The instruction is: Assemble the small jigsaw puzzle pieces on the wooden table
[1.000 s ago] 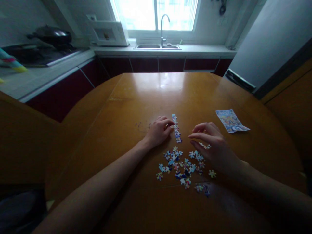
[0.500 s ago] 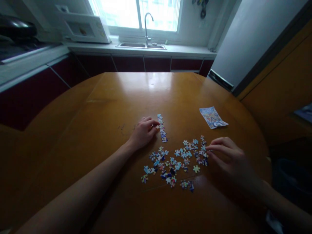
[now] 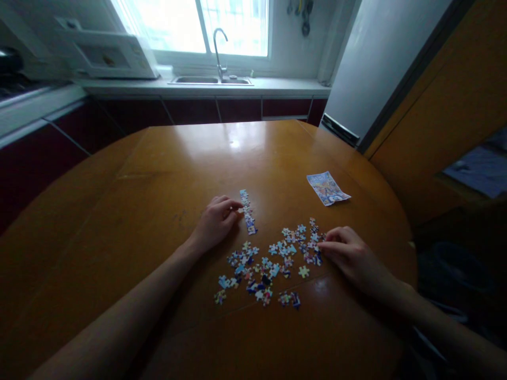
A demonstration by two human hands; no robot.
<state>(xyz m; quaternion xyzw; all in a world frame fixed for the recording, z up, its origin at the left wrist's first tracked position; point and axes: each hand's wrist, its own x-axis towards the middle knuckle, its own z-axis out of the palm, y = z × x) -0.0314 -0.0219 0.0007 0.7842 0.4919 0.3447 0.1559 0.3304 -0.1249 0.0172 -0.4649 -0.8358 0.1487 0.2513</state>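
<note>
A narrow strip of joined jigsaw pieces [image 3: 249, 215] lies on the wooden table, running away from me. My left hand [image 3: 217, 219] rests at its left edge, thumb and forefinger close together around a small pale jigsaw piece [image 3: 240, 210] that touches the strip. Nearer to me spreads a loose heap of jigsaw pieces [image 3: 273, 268], mostly blue, white and purple. At the heap's right edge, my right hand [image 3: 350, 256] has its thumb and forefinger pinched together on a jigsaw piece, mostly hidden by the fingertips. A yellow-green piece [image 3: 303, 272] lies apart nearby.
A creased printed picture sheet [image 3: 328, 188] lies at the right of the round-ended table [image 3: 190, 169]. Beyond the table stand a counter with a sink [image 3: 198, 80], a tap [image 3: 219, 53] and a white microwave [image 3: 106, 55]. A fridge [image 3: 376, 68] stands at the back right.
The view has turned slightly to the right, so everything sits farther left. My right thumb and forefinger have drawn closer together at the heap's edge. My left hand stays at the strip.
</note>
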